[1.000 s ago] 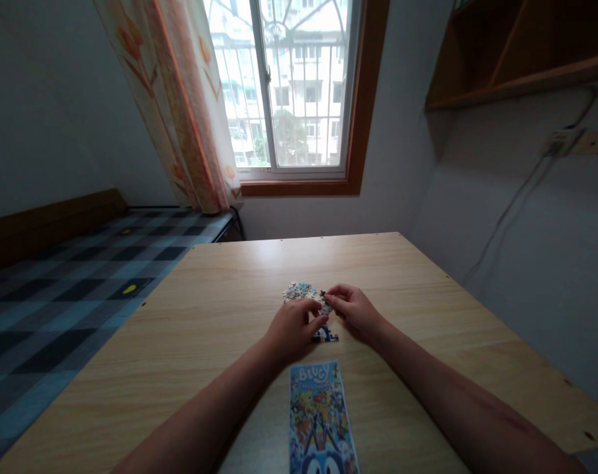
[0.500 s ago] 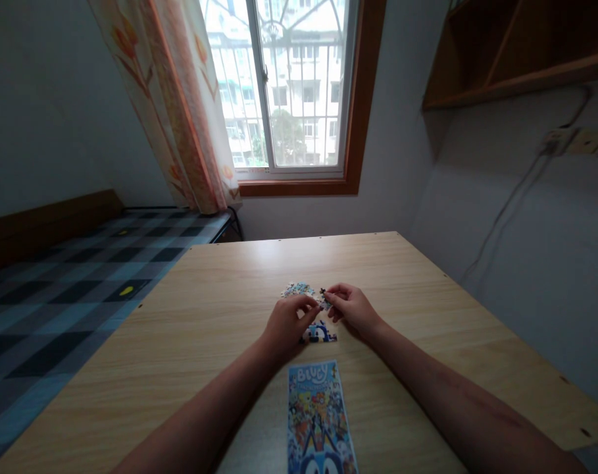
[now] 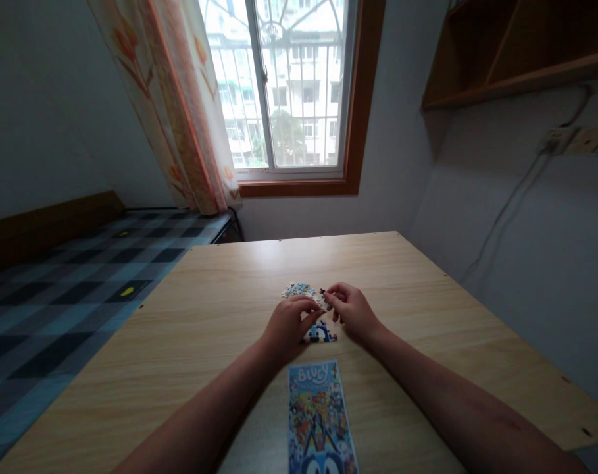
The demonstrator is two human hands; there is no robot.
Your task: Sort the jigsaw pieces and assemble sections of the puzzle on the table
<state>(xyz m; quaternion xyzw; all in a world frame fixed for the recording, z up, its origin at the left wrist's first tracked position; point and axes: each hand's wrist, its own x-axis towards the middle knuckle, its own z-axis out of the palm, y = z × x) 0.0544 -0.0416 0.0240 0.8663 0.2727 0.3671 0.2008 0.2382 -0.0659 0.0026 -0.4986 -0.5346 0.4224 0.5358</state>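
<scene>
While the right hand pinches a dark piece above the desk, the left hand sits just beside it, thumb and finger close together; whether they grip anything, I cannot tell. Loose pieces lie heaped beyond the left hand, a joined section near its thumb, and a picture sheet between the forearms.

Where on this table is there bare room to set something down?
Bare tabletop lies behind the loose jigsaw pieces, left of the left hand and right of the right hand. Crowded: the middle, with hands, pieces, joined section and Bluey sheet.
</scene>
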